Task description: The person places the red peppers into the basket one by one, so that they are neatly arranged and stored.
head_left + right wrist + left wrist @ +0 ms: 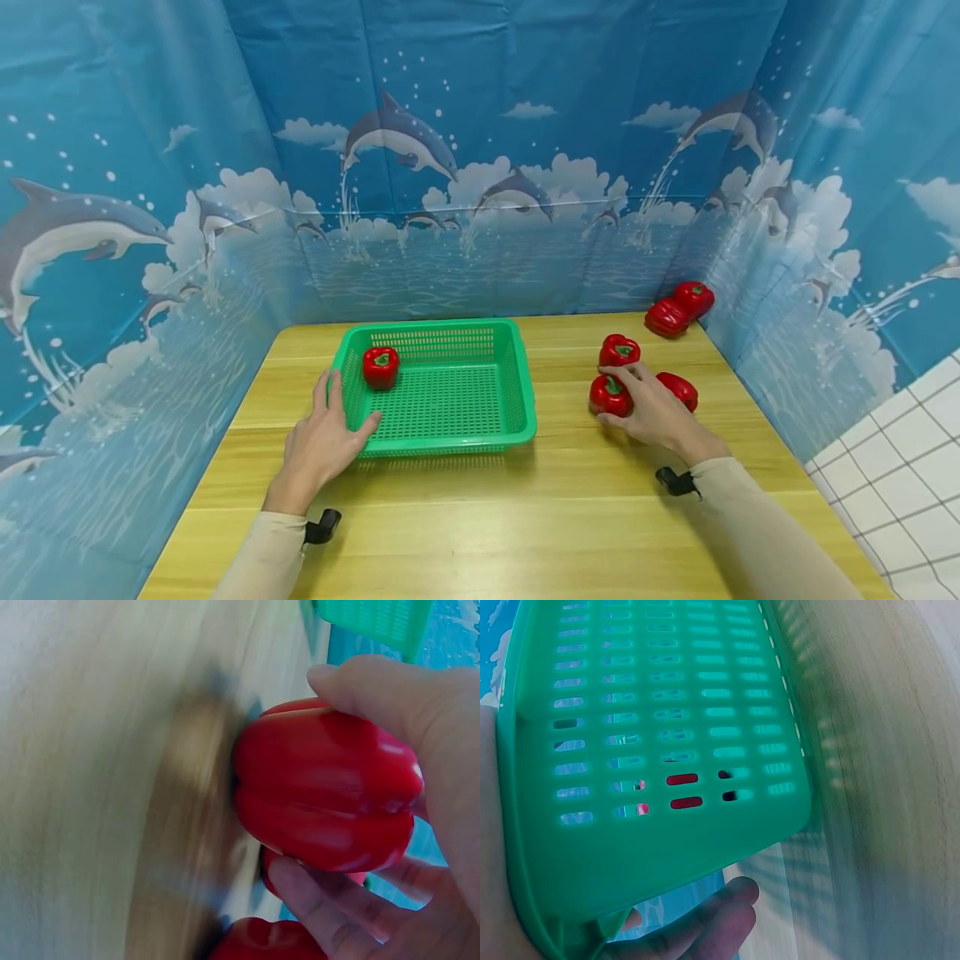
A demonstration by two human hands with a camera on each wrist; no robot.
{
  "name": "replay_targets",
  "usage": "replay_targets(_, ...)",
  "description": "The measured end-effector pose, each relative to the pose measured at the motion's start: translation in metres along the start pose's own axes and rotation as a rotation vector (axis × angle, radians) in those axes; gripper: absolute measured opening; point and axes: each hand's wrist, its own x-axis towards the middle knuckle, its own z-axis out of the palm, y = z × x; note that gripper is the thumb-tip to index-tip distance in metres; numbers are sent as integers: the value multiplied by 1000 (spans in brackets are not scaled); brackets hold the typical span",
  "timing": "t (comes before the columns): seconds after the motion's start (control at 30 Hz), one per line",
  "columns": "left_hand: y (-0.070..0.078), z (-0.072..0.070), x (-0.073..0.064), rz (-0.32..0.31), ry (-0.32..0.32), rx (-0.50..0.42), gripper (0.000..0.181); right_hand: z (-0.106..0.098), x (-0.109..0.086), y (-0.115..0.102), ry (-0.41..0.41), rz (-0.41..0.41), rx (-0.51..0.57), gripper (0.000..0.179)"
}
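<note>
A blue curtain (480, 167) printed with dolphins, clouds and water stood behind and on both sides of the bench (457, 533), whose top was yellowish wood with plank lines. White tiles (922, 467) showed at the lower right.

The green basket (450, 408), with slotted walls, sat on the far left part of the bench. One red pepper (381, 367) stood inside it near its left wall, stem up; in the left wrist view, red showed through the slots.

The left hand (318, 450) held the basket at its near left corner, the thumb over the near rim and the fingers at the left side.

The right hand (660, 412) was well apart from the basket, at the right of the bench. Its fingers held a second pepper (611, 396), the thumb on one side and the other fingers opposite; whether this pepper touched the bench could not be told.

A third pepper (619, 350) stood just behind the held one, and a fourth (678, 390) lay beyond the hand to the right. Two more peppers (667, 317) sat close together at the far right corner, by the curtain.

Both arms wore pale sleeves (765, 517).
</note>
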Motion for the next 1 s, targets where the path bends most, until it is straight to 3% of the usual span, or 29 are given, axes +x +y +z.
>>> replay_targets(0.43, -1, 3, -1, -5, 10, -12, 119, 5, 3, -2, 15, -6, 16, 84)
replay_targets(1.0, 0, 0, -1, -8, 9, -17, 118, -20, 39, -63, 87, -141, 25, 82)
